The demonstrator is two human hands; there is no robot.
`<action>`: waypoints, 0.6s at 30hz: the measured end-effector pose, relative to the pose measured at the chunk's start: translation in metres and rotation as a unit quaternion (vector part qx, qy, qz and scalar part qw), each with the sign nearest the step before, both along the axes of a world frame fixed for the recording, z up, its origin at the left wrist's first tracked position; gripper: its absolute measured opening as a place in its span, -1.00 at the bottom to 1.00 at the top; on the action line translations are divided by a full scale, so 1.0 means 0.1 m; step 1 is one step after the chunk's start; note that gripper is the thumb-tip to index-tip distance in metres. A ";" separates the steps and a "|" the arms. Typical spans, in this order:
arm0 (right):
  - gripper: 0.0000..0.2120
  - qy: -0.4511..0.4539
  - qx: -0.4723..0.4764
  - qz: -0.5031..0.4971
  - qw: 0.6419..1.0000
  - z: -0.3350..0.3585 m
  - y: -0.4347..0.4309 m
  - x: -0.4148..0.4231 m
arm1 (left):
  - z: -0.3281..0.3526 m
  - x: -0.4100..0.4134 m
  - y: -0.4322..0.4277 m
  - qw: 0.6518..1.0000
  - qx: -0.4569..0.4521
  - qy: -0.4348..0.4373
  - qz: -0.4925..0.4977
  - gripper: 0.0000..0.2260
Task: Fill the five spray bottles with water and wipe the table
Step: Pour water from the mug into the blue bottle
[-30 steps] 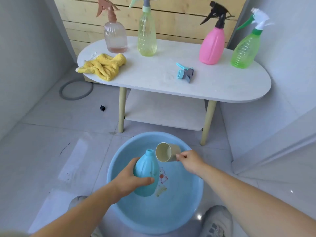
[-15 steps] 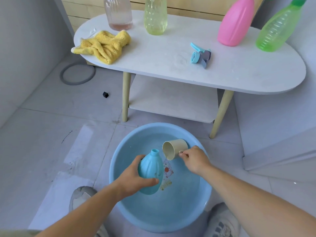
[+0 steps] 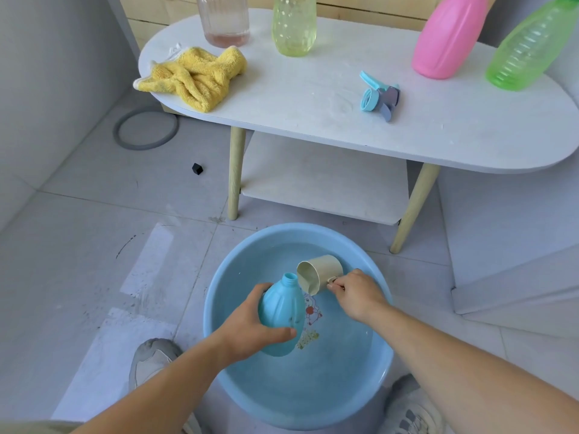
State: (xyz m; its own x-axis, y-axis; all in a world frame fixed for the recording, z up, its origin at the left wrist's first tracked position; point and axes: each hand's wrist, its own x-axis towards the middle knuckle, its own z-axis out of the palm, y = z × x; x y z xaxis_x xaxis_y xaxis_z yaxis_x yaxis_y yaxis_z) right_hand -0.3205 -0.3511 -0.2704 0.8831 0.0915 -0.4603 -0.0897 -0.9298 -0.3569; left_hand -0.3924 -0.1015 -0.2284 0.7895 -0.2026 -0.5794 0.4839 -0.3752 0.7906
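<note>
My left hand (image 3: 250, 328) grips a light blue bottle (image 3: 282, 311) with no cap, held upright over a blue basin (image 3: 216, 296) of water on the floor. Tilted with its mouth close to the bottle's neck is a beige cup (image 3: 319, 272), whose handle my right hand (image 3: 355, 294) pinches. On the white table (image 3: 438, 130) lie the bottle's blue spray head (image 3: 377, 97) and a yellow cloth (image 3: 195, 78). A clear bottle (image 3: 225, 20), a yellow-green bottle (image 3: 293, 25), a pink bottle (image 3: 445, 39) and a green bottle (image 3: 526, 48) stand along the back, with their tops out of frame.
The table has a lower shelf (image 3: 322, 180) and pale wooden legs (image 3: 235, 173). A grey ring (image 3: 145, 128) and a small black object (image 3: 197, 168) lie on the tiled floor at left. My shoes (image 3: 150, 361) flank the basin. Walls close in on both sides.
The view has dipped and moved closer, so the bottle tops left the frame. The cup has come nearer to the blue bottle's neck, tipped lower. My left hand keeps its grip.
</note>
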 end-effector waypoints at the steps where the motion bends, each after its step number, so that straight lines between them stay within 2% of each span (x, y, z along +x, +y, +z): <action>1: -0.49 0.001 -0.002 0.000 1.000 0.01 0.00 -0.01 | 0.00 0.00 0.00 1.000 -0.001 -0.001 0.001 -0.29; 11: -0.47 0.030 0.011 -0.034 0.999 0.07 0.03 -0.05 | 0.01 0.02 -0.01 1.000 0.002 -0.010 -0.002 -0.28; 18: -0.59 0.061 0.100 -0.119 0.986 0.21 0.03 -0.02 | 0.02 0.01 -0.01 1.000 0.003 -0.015 0.006 -0.29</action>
State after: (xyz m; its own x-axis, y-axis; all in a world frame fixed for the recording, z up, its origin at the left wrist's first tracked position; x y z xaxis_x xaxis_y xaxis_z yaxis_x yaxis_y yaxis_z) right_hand -0.3223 -0.3484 -0.2495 0.8294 -0.0123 -0.5584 -0.3510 -0.7892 -0.5040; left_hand -0.3912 -0.1025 -0.2267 0.8085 -0.1899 -0.5570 0.4651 -0.3737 0.8025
